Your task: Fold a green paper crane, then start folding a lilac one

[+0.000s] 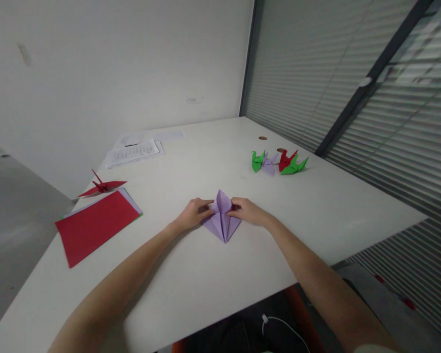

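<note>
A partly folded purple paper [222,219] lies flat on the white table [213,284], its point toward me. My left hand [194,214] presses its left side, fingers curled and pinched on the paper's upper fold. My right hand [247,212] holds the right side the same way, fingertips meeting the left hand's near the paper's middle crease.
A stack of coloured sheets, red on top [95,224], lies at the left, with a red paper crane [102,187] beyond it. Several folded cranes, green, purple and red [279,163], sit at the far right. Printed papers [134,151] lie near the wall. Window blinds run along the right.
</note>
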Demonstrator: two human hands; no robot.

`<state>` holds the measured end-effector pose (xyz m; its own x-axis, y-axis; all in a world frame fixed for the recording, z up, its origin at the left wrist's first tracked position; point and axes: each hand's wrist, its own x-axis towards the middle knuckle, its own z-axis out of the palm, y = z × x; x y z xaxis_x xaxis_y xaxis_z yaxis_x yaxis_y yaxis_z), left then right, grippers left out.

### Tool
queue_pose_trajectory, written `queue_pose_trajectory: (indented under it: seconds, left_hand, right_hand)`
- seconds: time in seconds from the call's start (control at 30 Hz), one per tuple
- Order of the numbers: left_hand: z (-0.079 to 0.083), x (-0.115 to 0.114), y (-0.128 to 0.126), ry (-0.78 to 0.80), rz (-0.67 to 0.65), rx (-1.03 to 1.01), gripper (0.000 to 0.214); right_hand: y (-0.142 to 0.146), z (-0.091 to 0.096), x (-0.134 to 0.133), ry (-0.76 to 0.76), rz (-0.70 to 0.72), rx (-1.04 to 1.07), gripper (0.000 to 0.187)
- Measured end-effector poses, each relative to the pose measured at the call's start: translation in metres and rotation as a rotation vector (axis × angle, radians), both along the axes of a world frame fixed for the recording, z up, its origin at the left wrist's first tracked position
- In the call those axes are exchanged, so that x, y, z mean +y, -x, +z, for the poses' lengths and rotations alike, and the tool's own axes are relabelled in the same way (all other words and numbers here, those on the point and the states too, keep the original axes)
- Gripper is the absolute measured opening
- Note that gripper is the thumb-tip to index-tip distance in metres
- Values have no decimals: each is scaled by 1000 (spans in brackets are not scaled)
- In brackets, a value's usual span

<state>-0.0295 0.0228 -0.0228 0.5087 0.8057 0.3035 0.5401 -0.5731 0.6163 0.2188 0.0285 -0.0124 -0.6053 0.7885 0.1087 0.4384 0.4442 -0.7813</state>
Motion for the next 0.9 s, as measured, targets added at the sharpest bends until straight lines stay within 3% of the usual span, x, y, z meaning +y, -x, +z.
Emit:
queue_pose_trajectory:
  seconds: [0.1,0.23,0.3,0.43,0.63,0.77,0.9]
  left_hand:
    - [1,-2,-3,43,47,-3,39]
    - [-3,-3,-10,51,142,-11,41]
    - [-6,-4,-13,44,201,-39,39]
    - [-7,-5,-15,97,222,-96,37]
    - [4,-6,-17,187,223,-276,53]
    - [7,-10,-25,221,243,-291,50]
    - [5,-17,-33,274,169,-382,53]
  right_hand:
    - [8,-1,-5,-165,-28,-150,17]
    - [20,-3,-13,-371,-100,-392,54]
    - [25,-6,-16,-422,-112,-445,65]
    - [31,-9,-18,-457,-121,-419,69]
    - [33,-7,-16,-346,-182,-113,55]
    - [39,-5,-13,-246,-297,173,29]
    - [43,-8,-11,-145,-415,272,16]
